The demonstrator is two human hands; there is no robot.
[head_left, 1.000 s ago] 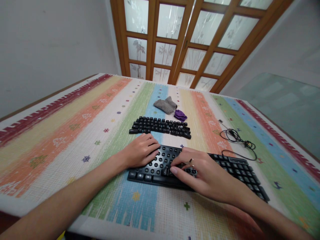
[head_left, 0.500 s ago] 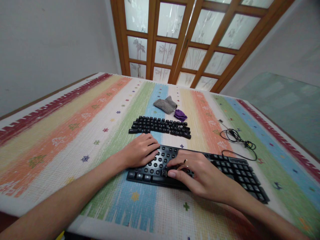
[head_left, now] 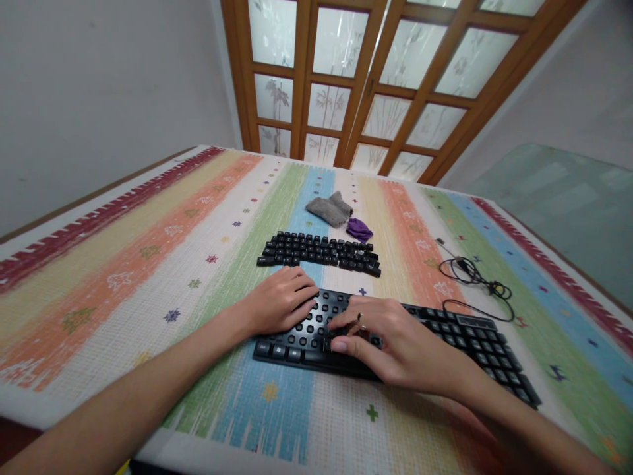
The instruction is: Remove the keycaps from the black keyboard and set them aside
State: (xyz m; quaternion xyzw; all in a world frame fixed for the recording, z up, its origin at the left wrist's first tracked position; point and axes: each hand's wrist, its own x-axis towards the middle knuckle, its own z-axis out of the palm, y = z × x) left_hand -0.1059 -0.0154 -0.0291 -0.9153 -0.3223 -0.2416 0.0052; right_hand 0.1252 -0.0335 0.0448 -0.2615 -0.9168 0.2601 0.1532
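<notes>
**One keyboard, two hands, many loose keycaps**

Counted on the striped tablecloth (head_left: 93, 277): one black keyboard (head_left: 336, 361), one grey cloth (head_left: 329, 210), one purple cloth (head_left: 359, 229) just beside it, and one black cable (head_left: 463, 264) in loose coils off to the right. Also laid out, just beyond the black keyboard: loose keycaps (head_left: 306, 249) in close rows, too small and too packed for a sure count.

On the near left edge of the black keyboard, in place: three keys (head_left: 278, 351), then the long space bar (head_left: 321, 358). Above these, rows of bare key sockets (head_left: 304, 342); toward the right end, a block of fitted keys (head_left: 479, 343).

Lies flat at the near middle of the table, long axis running left to right, right end lower in view, space-bar edge toward the wearer.

Counted at work: two hands. Left hand (head_left: 279, 300): palm down on the upper left part of the black keyboard, fingers extended and unclenched, grasping nothing visible. Right hand (head_left: 395, 333): over the middle, thumb and forefinger narrowed at one small keycap (head_left: 327, 344); gripped or merely pressed, impossible to make out.

Farther back, behind the table: wood-framed glass doors (head_left: 303, 86).
</notes>
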